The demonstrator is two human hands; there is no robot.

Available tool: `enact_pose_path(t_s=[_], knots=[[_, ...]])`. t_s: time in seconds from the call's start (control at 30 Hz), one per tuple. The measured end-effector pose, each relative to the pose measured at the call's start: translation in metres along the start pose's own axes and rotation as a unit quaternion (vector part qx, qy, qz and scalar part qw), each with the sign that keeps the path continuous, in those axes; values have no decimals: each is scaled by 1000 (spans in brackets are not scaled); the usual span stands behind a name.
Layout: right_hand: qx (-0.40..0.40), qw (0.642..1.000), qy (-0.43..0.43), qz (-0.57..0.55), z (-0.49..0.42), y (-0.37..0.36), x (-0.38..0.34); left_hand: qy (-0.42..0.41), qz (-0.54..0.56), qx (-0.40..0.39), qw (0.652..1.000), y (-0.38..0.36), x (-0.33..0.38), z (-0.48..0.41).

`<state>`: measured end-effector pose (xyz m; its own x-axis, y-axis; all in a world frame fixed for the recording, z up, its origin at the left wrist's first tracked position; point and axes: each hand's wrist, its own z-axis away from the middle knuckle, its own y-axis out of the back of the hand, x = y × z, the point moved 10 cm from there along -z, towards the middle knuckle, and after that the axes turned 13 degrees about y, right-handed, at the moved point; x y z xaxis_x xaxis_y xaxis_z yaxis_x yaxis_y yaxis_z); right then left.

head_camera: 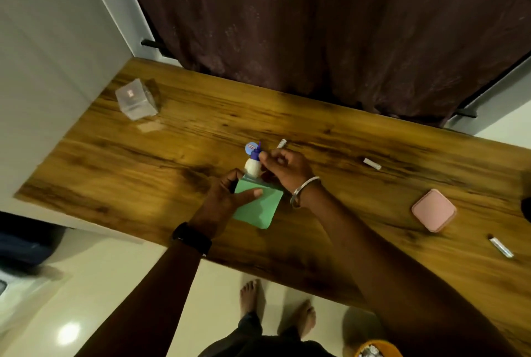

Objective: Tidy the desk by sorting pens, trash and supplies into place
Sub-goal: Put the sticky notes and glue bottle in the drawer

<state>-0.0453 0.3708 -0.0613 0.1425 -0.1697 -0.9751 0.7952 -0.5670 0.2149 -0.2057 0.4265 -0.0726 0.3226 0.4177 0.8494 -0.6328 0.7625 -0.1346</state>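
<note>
Sorting supplies; holding green pouch [258, 207] over bench [172, 155] in left hand [230, 195] grip; pinching glue bottle [253, 165] in right hand [283, 167] grip, base at pouch mouth; next, likely: keep mouth open, push bottle fully in, then gather loose white sticks [372, 164].

I am watching both arms reaching forward over the tabletop [344, 141], with the wrists close together. The left grip [224, 198] is holding the green pouch [258, 210], its thumb lying flat on top. The right grip [287, 169] is pinching the small white bottle [253, 168] with curled fingers.
</note>
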Motion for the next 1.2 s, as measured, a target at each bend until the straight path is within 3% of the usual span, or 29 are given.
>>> enact_pose_path(t_s=[0.13,0.37,0.43,0.5,0.7,0.83,0.97,1.2], knots=[[-33,975,85,204,-46,-25,-1,10,36,27,999,25,-5,5],[-196,841,171,474,-91,-96,18,45,93,48,993,71,-28,7],[-207,824,175,497,-92,-102,22,47,96,47,993,79,-32,9],[-175,840,180,481,-90,-99,22,51,99,45,993,84,-34,9],[-13,944,167,286,-58,-72,-1,49,101,57,992,85,-38,12],[56,989,78,114,-9,-58,5,44,111,43,992,76,-44,26],[123,989,8,-81,53,-53,8,45,123,12,991,62,-62,53],[157,978,-78,-114,167,-74,53,64,115,43,990,68,-121,118]])
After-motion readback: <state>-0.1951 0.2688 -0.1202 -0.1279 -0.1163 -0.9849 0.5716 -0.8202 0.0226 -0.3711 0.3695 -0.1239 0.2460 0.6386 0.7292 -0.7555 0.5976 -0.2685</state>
